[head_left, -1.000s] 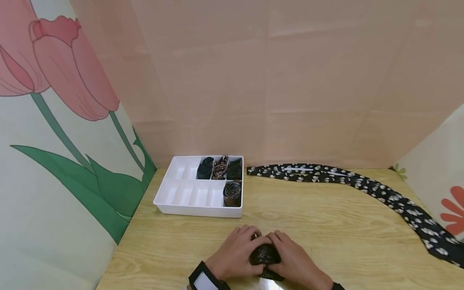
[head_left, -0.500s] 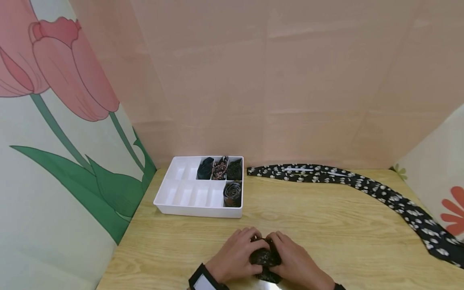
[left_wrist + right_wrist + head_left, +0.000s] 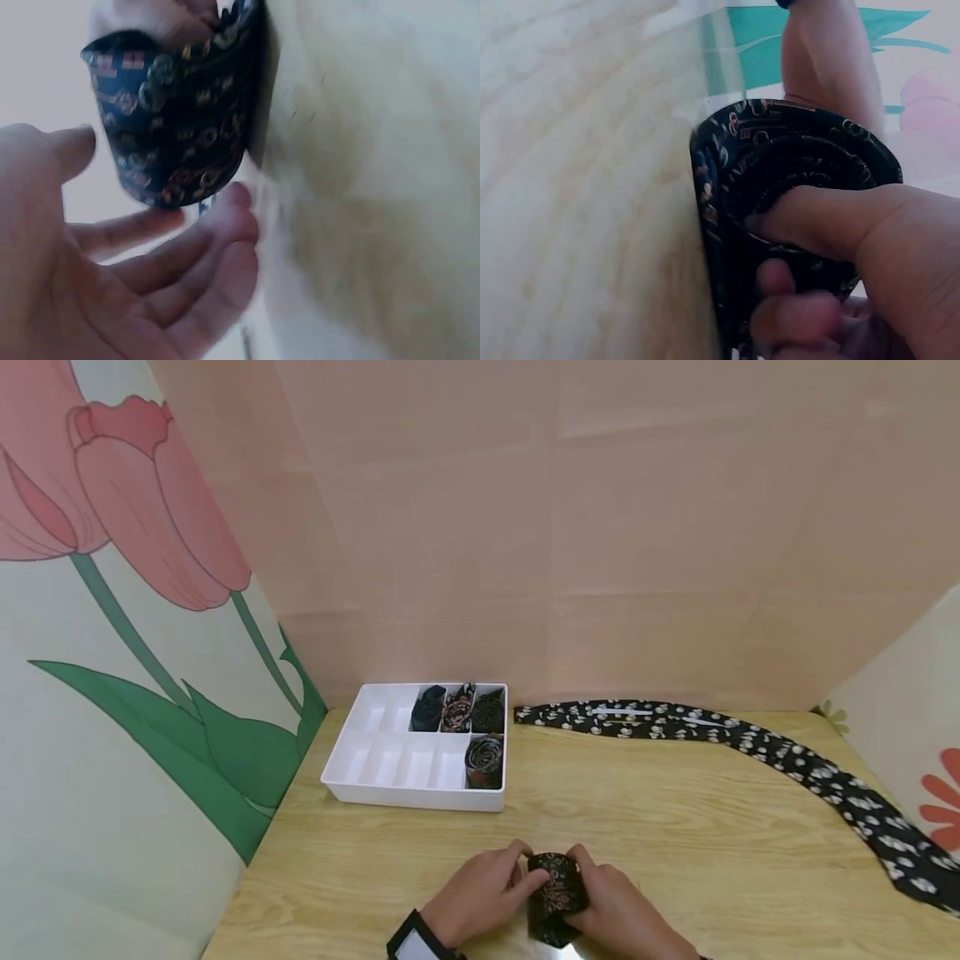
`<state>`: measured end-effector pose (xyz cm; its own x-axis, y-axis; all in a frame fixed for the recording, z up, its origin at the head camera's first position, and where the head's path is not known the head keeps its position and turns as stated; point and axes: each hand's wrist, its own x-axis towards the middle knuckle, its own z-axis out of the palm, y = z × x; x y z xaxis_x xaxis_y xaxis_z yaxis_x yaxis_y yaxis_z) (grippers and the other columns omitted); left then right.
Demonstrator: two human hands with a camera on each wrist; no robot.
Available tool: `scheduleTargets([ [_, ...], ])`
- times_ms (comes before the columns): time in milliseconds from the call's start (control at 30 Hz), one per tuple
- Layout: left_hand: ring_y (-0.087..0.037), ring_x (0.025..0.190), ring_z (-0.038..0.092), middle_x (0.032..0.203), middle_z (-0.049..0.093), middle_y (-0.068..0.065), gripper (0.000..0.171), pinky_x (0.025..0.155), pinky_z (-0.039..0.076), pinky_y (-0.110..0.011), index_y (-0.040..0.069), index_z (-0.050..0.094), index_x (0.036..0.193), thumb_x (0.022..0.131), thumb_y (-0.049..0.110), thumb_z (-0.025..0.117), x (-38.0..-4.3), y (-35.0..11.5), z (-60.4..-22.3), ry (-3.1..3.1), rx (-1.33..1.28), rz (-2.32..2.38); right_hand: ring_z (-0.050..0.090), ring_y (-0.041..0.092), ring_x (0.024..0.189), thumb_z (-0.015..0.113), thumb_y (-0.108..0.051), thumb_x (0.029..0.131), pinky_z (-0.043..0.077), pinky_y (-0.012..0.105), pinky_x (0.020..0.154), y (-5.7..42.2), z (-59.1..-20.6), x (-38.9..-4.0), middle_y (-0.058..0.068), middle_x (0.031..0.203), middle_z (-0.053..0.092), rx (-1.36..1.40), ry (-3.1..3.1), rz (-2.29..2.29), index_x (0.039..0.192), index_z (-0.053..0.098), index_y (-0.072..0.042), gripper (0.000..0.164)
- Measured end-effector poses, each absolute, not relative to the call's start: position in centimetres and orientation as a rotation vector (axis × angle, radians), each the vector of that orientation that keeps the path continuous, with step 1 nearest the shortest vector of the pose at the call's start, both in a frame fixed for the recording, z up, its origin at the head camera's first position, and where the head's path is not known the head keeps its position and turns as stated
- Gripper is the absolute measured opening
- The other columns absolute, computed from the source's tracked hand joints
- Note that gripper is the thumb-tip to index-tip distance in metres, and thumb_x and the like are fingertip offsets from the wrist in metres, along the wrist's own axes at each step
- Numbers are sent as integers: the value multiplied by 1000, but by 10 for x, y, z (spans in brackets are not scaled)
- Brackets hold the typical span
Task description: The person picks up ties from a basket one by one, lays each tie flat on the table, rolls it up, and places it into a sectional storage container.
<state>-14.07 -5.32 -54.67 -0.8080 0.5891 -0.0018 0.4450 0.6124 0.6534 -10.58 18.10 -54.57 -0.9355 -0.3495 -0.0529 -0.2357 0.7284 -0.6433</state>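
Observation:
A dark necktie [image 3: 557, 897] with small printed motifs lies rolled into a coil near the front of the table. My right hand [image 3: 618, 906] grips the coil from the right. In the right wrist view, the right thumb [image 3: 817, 217] pushes into the spiral at the coil's side, with the fingers curled below. My left hand [image 3: 480, 897] is at the coil's left, thumb and fingers spread. In the left wrist view, those fingers [image 3: 169, 262] are loosely bent, fingertips right by the coil's edge, and the thumb stands off from the cloth.
A white divided tray [image 3: 416, 799] stands at the back, with several rolled ties [image 3: 484, 762] in its right-hand compartments and bare compartments on the left. A black necktie with white flowers [image 3: 795, 764] stretches along the back and down the right side of the wooden table [image 3: 675, 827].
Both hands were wrapped over the coil before. The left hand has loosened and drawn back leftwards, so more of the rolled necktie shows, its patterned outer face now upward. The right hand keeps its grip.

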Motion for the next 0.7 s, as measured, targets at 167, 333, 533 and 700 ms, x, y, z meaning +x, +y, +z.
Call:
scheduleTargets([
  [167, 0, 63, 51, 76, 56, 15, 40, 57, 43, -20, 22, 60, 116, 107, 60, 52, -139, -48, -552, 2486, 761, 1117, 74, 14, 93, 90, -13, 80, 62, 37, 82, 183, -550, -106, 5, 103, 77, -499, 2667, -1145, 121, 54, -14, 55],
  [333, 1, 75, 58, 90, 63, 11, 36, 67, 49, -21, 24, 53, 123, 105, 55, 59, -139, -47, -552, 2375, 722, 1294, 74, 9, 101, 80, -9, 91, 62, 32, 86, 183, -549, -105, 1, 111, 77, -612, 2665, -1242, 126, 52, -22, 47],
  [533, -5, 112, 64, 135, 63, -3, 55, 93, 55, -25, 18, 47, 143, 101, 43, 71, -145, -48, -543, 2209, 723, 1532, 72, 11, 113, 72, -15, 101, 62, 34, 93, 182, -544, -107, -7, 124, 73, -702, 2703, -1326, 135, 51, -34, 44],
  [700, -13, 131, 58, 145, 56, -1, 69, 111, 49, -32, 22, 45, 152, 95, 40, 78, -148, -48, -537, 2222, 712, 1598, 69, 15, 123, 79, -14, 95, 60, 42, 100, 181, -537, -110, -10, 138, 67, -792, 2855, -1223, 148, 50, -36, 64],
])
